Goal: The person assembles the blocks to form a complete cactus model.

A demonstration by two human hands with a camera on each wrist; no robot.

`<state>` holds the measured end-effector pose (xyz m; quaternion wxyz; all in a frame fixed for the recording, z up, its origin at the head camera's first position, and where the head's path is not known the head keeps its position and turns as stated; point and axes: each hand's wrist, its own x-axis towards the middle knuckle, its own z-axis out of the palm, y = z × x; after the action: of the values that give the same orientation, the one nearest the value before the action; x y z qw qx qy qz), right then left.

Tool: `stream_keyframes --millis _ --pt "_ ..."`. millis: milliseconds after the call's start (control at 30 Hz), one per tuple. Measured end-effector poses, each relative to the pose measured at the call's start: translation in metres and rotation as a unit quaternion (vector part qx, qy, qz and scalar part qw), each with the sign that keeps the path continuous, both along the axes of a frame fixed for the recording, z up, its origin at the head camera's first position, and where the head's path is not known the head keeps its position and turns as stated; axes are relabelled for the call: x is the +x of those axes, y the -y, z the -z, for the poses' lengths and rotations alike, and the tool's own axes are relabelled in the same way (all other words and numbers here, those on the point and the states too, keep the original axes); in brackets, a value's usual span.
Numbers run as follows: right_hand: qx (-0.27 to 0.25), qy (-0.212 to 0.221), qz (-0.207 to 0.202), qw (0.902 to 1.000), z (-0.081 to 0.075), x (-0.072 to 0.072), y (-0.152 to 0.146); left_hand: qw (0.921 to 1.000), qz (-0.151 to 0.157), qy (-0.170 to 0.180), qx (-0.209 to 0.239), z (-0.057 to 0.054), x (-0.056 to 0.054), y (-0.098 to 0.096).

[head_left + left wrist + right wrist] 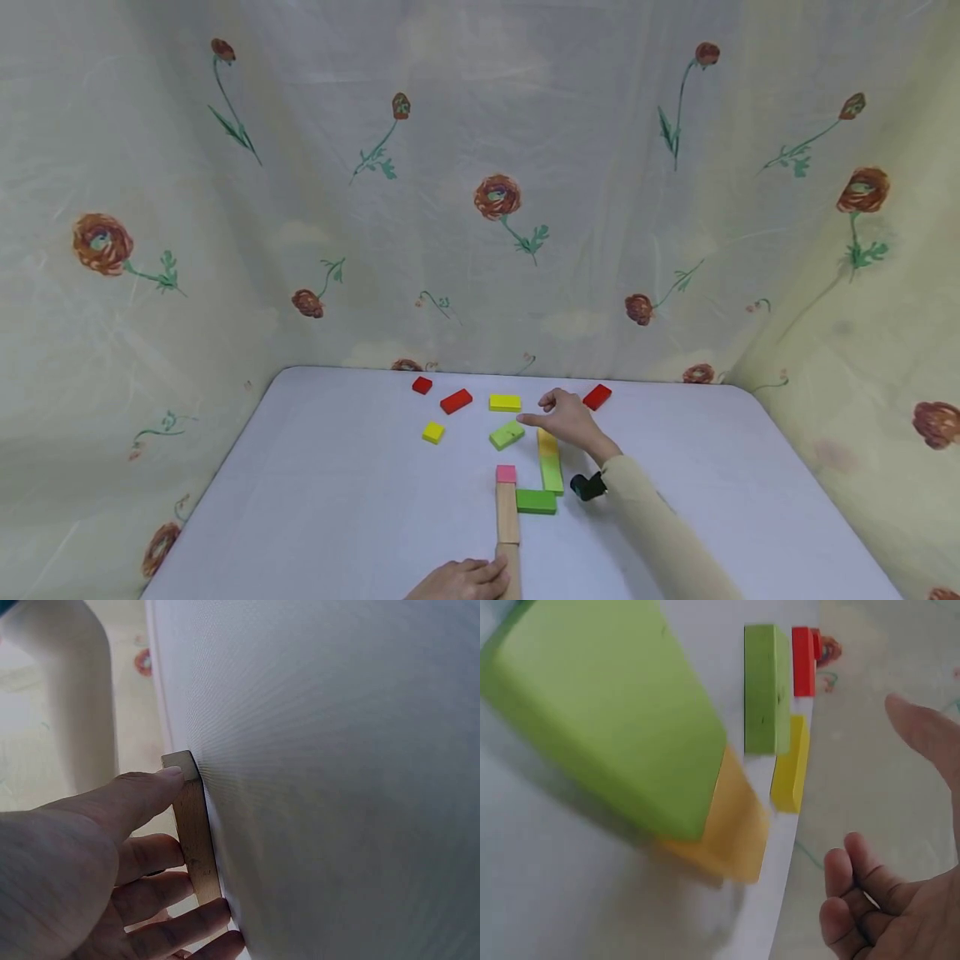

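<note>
My left hand holds the near wooden block at the front of the table. In the left wrist view the thumb lies on the end of that block, with the fingertips along its side. Another wooden block continues the line, capped by a pink block. My right hand hovers holding nothing, thumb apart from loosely bent fingers. Below it lie an orange-yellow block and a light green block, end to end; a green block joins toward the wooden ones.
A loose light green block lies left of the right hand, with a yellow block behind it. Farther left are a small yellow block and two red blocks. Another red block lies near the back edge. Flowered cloth surrounds the table.
</note>
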<state>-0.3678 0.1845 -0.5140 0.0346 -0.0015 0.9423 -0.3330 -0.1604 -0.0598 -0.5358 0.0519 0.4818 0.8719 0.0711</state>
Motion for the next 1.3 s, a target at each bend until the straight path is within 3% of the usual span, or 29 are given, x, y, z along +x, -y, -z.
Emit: stream_keyframes --millis 267,433,600,967,1300 --pt "0.052 0.005 -0.043 0.9977 0.001 0.005 0.026 0.9999 -0.001 0.013 -0.009 0.0 -0.002 0.0" --pt "0.076 0.014 -0.059 0.9953 0.006 0.006 0.034 0.9999 0.011 0.0 -0.011 0.002 -0.003 0.0" --pt "0.081 0.013 -0.064 0.9945 0.009 0.007 0.037 0.9997 0.022 -0.013 -0.003 0.003 -0.004 0.001" --pt "0.078 0.01 -0.074 0.9942 0.012 0.008 0.038 0.9995 0.031 -0.009 0.002 0.003 -0.004 0.002" --pt "0.074 -0.007 -0.109 0.9912 0.01 0.006 0.033 0.9998 0.017 -0.002 -0.004 0.003 -0.004 0.002"
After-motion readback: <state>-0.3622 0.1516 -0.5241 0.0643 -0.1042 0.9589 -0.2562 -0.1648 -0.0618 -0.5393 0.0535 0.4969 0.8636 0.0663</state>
